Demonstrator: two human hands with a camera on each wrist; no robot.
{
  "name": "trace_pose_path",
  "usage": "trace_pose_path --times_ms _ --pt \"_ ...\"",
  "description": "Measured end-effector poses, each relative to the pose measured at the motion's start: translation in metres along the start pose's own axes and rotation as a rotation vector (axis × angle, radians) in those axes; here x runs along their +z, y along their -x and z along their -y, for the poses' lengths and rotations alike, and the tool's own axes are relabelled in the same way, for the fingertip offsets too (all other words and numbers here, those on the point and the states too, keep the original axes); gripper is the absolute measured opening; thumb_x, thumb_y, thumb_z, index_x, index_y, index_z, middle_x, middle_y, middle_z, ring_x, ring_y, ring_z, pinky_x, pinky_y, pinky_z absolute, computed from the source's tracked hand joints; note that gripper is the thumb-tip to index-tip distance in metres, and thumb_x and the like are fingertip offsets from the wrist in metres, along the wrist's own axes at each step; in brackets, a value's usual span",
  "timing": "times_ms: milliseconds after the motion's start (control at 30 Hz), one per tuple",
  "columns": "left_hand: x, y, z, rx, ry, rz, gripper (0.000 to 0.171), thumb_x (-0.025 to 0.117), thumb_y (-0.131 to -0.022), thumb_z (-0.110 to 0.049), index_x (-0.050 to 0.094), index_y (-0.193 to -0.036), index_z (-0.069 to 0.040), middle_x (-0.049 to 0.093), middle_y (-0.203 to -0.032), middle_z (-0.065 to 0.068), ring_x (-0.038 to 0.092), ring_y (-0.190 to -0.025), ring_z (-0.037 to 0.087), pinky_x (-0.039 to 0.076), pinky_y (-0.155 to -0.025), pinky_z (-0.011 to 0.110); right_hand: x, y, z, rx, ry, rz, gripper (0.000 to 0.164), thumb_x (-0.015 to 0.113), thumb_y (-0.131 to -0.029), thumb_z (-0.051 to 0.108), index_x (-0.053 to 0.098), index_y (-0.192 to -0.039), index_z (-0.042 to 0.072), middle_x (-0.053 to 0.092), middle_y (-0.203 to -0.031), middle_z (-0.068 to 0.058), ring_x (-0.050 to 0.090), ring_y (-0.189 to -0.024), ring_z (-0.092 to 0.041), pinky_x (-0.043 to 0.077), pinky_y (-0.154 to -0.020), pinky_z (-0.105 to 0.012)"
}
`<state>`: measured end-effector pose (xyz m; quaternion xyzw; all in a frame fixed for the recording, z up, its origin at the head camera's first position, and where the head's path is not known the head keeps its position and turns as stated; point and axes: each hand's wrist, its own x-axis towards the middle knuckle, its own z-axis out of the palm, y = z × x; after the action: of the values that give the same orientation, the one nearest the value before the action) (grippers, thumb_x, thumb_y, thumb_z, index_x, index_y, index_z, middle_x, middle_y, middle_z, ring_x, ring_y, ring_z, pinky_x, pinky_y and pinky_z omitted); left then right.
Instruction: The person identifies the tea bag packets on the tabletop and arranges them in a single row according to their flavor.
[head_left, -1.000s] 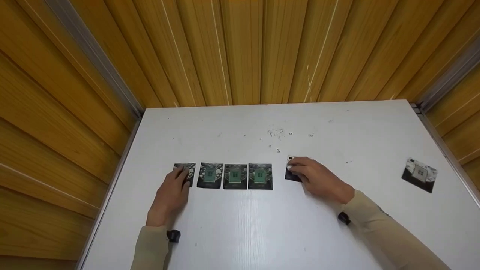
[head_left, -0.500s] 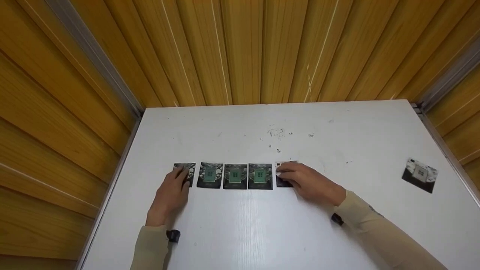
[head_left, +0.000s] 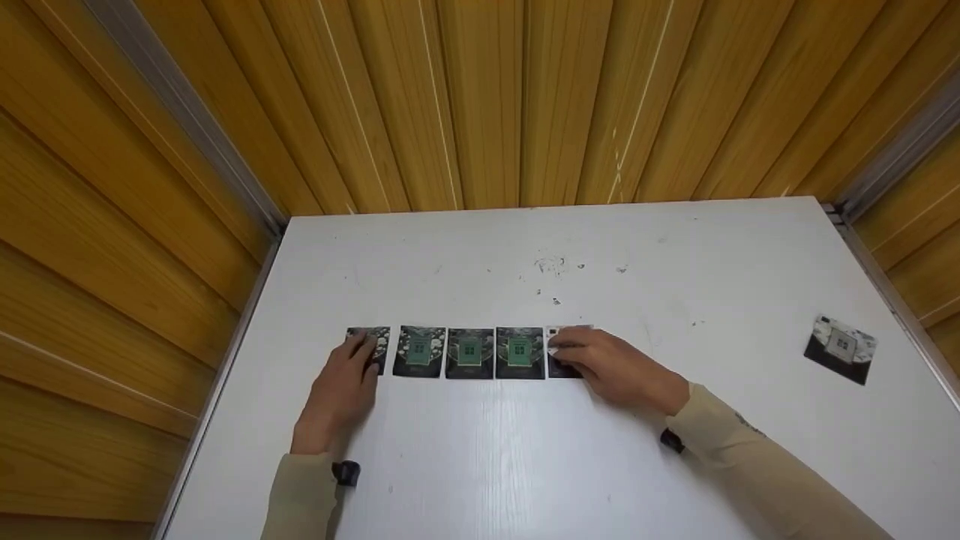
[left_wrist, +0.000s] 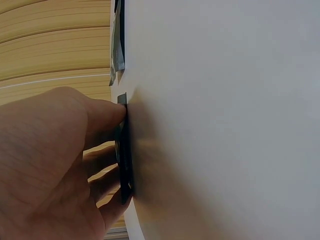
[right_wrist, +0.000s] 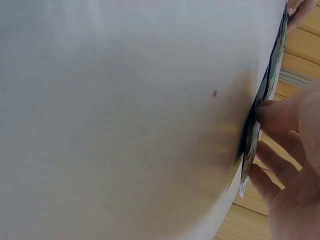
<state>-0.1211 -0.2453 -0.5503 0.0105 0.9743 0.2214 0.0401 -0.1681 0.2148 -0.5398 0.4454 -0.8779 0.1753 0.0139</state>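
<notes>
Flat square sachets with dark printed fronts lie in a row across the table. My left hand (head_left: 341,390) holds the leftmost sachet (head_left: 382,339) against the tabletop; in the left wrist view the thumb is at one edge and a fingertip at the opposite one. Three sachets with green centre labels, a left one (head_left: 418,352), a middle one (head_left: 470,353) and a right one (head_left: 520,353), lie between my hands. At the row's right end, my right hand (head_left: 630,369) holds a black-and-white sachet (head_left: 561,369) close beside its neighbour, its fingers covering most of it.
Another black-and-white sachet (head_left: 840,349) lies turned at an angle near the right edge of the white table (head_left: 480,457). Dark scuff marks (head_left: 551,265) show behind the row. Wood-patterned walls (head_left: 487,105) stand behind and at both sides.
My right hand has slid its sachet left and slightly nearer to me, up to the end of the row. The left hand and its sachet have stayed in place.
</notes>
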Motion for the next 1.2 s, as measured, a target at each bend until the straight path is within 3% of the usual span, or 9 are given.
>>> trace_pose_path --times_ms 400,600,833,1067,1200 --pt "0.0 -0.001 -0.001 0.007 0.009 0.008 0.055 0.048 -0.113 -0.023 0.041 -0.164 -0.003 0.032 -0.173 0.02 0.029 -0.16 0.043 0.032 -0.128 0.061 -0.008 0.007 0.001 0.022 -0.015 -0.029 0.023 0.069 -0.102 0.0 0.079 -0.121 0.008 0.067 -0.142 -0.009 0.062 -0.136 -0.028 0.055 -0.112 -0.046" --pt "0.002 -0.001 -0.001 0.023 0.013 0.012 0.055 0.048 -0.113 -0.023 0.04 -0.164 -0.003 0.032 -0.173 0.02 0.029 -0.16 0.044 0.031 -0.128 0.061 -0.023 0.019 -0.009 0.096 0.001 -0.047 0.03 0.073 -0.099 -0.003 0.076 -0.128 0.004 0.065 -0.145 -0.012 0.061 -0.138 -0.031 0.053 -0.114 -0.048" --pt "0.001 -0.002 -0.004 0.034 0.004 0.003 0.054 0.05 -0.113 -0.022 0.043 -0.162 0.001 0.034 -0.171 0.023 0.032 -0.159 0.046 0.034 -0.127 0.062 -0.045 0.047 -0.037 0.153 0.076 -0.169 0.039 0.078 -0.09 -0.011 0.074 -0.127 -0.002 0.064 -0.144 -0.019 0.061 -0.135 -0.038 0.055 -0.109 -0.054" --pt "-0.003 -0.004 -0.002 0.041 0.007 -0.005 0.054 0.05 -0.113 -0.021 0.043 -0.162 0.0 0.034 -0.171 0.023 0.031 -0.158 0.046 0.034 -0.126 0.063 -0.072 0.081 -0.068 0.353 0.067 -0.206 0.04 0.071 -0.095 -0.011 0.069 -0.134 -0.005 0.059 -0.147 -0.021 0.057 -0.136 -0.042 0.054 -0.106 -0.06" --pt "-0.003 -0.002 0.0 0.02 0.006 0.022 0.055 0.048 -0.113 -0.023 0.04 -0.164 -0.002 0.031 -0.173 0.021 0.028 -0.16 0.045 0.032 -0.127 0.063 -0.081 0.111 -0.085 0.427 0.066 -0.233 0.038 0.069 -0.095 -0.009 0.068 -0.134 -0.007 0.06 -0.145 -0.023 0.057 -0.134 -0.045 0.054 -0.103 -0.059"
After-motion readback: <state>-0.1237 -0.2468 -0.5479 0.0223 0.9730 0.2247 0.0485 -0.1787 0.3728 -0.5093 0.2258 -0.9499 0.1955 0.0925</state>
